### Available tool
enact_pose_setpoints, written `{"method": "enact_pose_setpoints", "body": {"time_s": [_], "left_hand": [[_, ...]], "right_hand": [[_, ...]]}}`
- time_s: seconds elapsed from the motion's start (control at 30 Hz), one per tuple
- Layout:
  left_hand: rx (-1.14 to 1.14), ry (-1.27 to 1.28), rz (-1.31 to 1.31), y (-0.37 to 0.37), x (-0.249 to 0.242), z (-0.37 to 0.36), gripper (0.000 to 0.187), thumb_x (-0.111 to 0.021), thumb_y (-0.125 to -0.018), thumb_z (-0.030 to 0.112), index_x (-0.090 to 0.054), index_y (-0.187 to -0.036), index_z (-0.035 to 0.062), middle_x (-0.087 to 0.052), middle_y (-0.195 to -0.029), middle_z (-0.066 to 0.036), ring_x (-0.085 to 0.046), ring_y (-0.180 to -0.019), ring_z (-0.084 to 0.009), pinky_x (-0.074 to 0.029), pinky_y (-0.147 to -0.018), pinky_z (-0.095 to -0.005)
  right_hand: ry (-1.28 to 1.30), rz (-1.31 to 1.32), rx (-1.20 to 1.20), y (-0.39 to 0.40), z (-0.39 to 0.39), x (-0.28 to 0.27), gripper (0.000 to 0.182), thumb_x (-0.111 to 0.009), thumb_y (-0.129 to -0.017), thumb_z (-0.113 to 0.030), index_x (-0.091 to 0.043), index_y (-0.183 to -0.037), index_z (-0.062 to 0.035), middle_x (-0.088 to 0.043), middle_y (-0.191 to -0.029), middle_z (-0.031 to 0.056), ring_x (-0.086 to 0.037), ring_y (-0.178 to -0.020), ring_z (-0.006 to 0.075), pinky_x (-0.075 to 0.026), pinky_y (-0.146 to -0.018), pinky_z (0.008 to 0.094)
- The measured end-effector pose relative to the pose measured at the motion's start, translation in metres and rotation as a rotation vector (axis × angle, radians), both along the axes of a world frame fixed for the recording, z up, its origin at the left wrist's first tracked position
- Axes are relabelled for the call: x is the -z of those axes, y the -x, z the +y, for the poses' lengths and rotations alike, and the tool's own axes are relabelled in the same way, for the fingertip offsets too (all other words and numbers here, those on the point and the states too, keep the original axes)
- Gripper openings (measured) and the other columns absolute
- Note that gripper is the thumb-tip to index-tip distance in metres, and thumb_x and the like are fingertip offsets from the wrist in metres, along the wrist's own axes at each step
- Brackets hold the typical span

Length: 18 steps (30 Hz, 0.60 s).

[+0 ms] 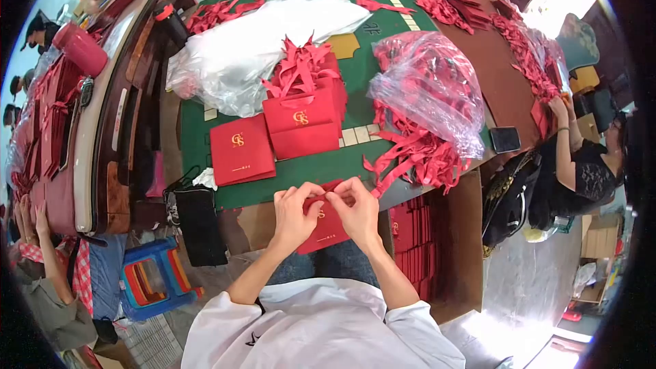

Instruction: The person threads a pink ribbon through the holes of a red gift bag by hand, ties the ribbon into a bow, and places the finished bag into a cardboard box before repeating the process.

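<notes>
Both of my hands meet at the top of a red bag [328, 231] with gold lettering, held over my lap at the table's front edge. My left hand [298, 215] pinches its upper edge; my right hand [355, 210] grips beside it, with the fingertips close together. Whether a ribbon lies between the fingers is too small to tell. Beyond them, a flat red bag stack [240, 150] rests at the left. Next to it are red bags [301, 123] topped with red ribbons [301, 68]. Loose red ribbons [424, 162] spill from a clear plastic bag [430, 82] at the right.
White plastic sheeting [239, 55] covers part of the green table [314, 171]. A phone [505, 139] lies near the right edge. Below it, a cardboard box [461, 253] holds red bags. A blue stool [154, 279] stands at the left. Co-workers sit at both sides.
</notes>
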<state>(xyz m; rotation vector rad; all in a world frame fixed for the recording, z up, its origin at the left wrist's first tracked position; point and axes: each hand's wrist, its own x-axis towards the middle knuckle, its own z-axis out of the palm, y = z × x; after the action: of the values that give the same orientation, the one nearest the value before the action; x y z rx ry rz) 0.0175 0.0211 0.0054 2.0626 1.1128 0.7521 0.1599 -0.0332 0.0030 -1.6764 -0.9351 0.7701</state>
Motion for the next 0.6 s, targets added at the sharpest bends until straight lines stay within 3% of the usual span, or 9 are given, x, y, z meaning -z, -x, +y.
{"method": "enact_pose_setpoints", "body": {"time_s": [0.1, 0.3, 0.37, 0.4, 0.5, 0.6], "left_hand": [[0.009, 0.02, -0.016, -0.002, 0.001, 0.001, 0.019, -0.071, -0.08, 0.008, -0.066, -0.098, 0.0112, -0.071, -0.09, -0.002, -0.065, -0.088, -0.0212, -0.037, -0.086, -0.0393], [0.08, 0.028, 0.038, -0.004, 0.003, 0.002, 0.02, -0.071, -0.08, 0.01, -0.065, -0.1, 0.0106, -0.07, -0.092, -0.004, -0.064, -0.091, -0.0259, -0.039, -0.088, -0.0399], [0.121, 0.062, 0.02, -0.004, 0.006, 0.003, 0.019, -0.071, -0.081, 0.011, -0.065, -0.099, 0.0107, -0.07, -0.092, -0.003, -0.063, -0.091, -0.0258, -0.039, -0.088, -0.0404], [0.118, 0.06, 0.02, -0.004, 0.005, 0.004, 0.019, -0.071, -0.081, 0.011, -0.065, -0.099, 0.0107, -0.07, -0.092, -0.003, -0.063, -0.091, -0.0258, -0.039, -0.088, -0.0404], [0.138, 0.088, 0.016, -0.005, 0.0, 0.004, 0.018, -0.072, -0.081, 0.011, -0.066, -0.097, 0.0109, -0.07, -0.092, -0.003, -0.063, -0.092, -0.0259, -0.039, -0.088, -0.0406], [0.142, -0.049, 0.003, -0.007, -0.004, 0.001, 0.017, -0.071, -0.078, 0.008, -0.066, -0.094, 0.0116, -0.067, -0.084, -0.002, -0.06, -0.083, -0.0242, -0.037, -0.084, -0.0401]], "right_hand": [[-0.051, -0.038, -0.002, -0.002, -0.003, 0.0, 0.022, -0.08, -0.083, -0.011, -0.061, -0.091, -0.0008, -0.071, -0.079, 0.0093, -0.07, -0.073, 0.0151, -0.056, -0.067, 0.029], [-0.128, -0.159, -0.004, -0.009, -0.007, 0.003, 0.023, -0.083, -0.078, -0.007, -0.064, -0.09, -0.0011, -0.064, -0.08, 0.0061, -0.063, -0.068, 0.0131, -0.052, -0.061, 0.0272], [-0.182, -0.305, -0.046, -0.016, -0.007, -0.001, 0.022, -0.084, -0.077, -0.006, -0.067, -0.092, -0.0027, -0.06, -0.083, 0.0059, -0.061, -0.07, 0.0136, -0.052, -0.063, 0.0264], [-0.136, -0.141, -0.05, -0.019, -0.007, -0.003, 0.019, -0.083, -0.078, -0.007, -0.071, -0.092, -0.0018, -0.057, -0.083, 0.0044, -0.056, -0.073, 0.0126, -0.047, -0.064, 0.0276], [-0.136, -0.25, -0.057, -0.035, -0.003, 0.0, 0.014, -0.08, -0.082, -0.011, -0.073, -0.089, -0.0008, -0.057, -0.083, 0.0049, -0.056, -0.073, 0.0129, -0.047, -0.064, 0.0283], [-0.028, -0.231, -0.186, -0.049, -0.001, -0.003, 0.017, -0.076, -0.086, -0.018, -0.074, -0.088, -0.0012, -0.058, -0.081, 0.0072, -0.06, -0.074, 0.0181, -0.048, -0.064, 0.032]]}}
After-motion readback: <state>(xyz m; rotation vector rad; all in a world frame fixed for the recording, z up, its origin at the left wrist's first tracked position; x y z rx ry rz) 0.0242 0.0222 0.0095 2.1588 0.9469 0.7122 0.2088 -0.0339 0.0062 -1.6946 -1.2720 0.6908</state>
